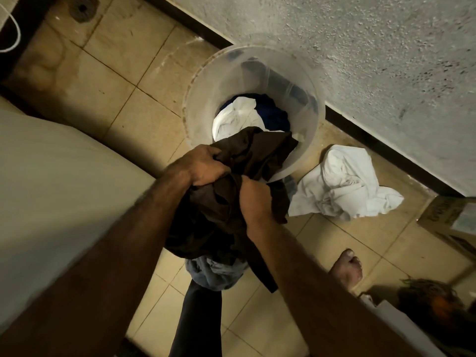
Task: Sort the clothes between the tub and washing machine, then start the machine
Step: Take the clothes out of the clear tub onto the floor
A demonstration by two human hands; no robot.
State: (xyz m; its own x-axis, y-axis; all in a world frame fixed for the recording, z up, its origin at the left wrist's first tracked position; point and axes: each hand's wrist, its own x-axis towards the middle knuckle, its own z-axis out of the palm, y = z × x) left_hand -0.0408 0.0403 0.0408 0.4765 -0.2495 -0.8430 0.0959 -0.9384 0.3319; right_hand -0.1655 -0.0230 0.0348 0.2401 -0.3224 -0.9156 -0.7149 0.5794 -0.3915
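Observation:
A clear plastic tub (206, 81) stands on the tiled floor by the wall. Inside it lie a white cloth (237, 117) and a dark blue garment (274, 112). My left hand (203, 164) and my right hand (253, 199) both grip a bundle of dark brown clothes (260, 153), held above the tub's near rim. A grey-blue garment (216, 273) hangs under the bundle. The washing machine (51, 181) shows as a pale blurred surface at the left, close to my left arm.
A crumpled white garment (345, 184) lies on the floor right of the tub. A bare foot (347, 266) stands at lower right. A cardboard box (448, 215) and a dark tangled object (427, 300) sit at the right. A floor drain (82, 7) is at top left.

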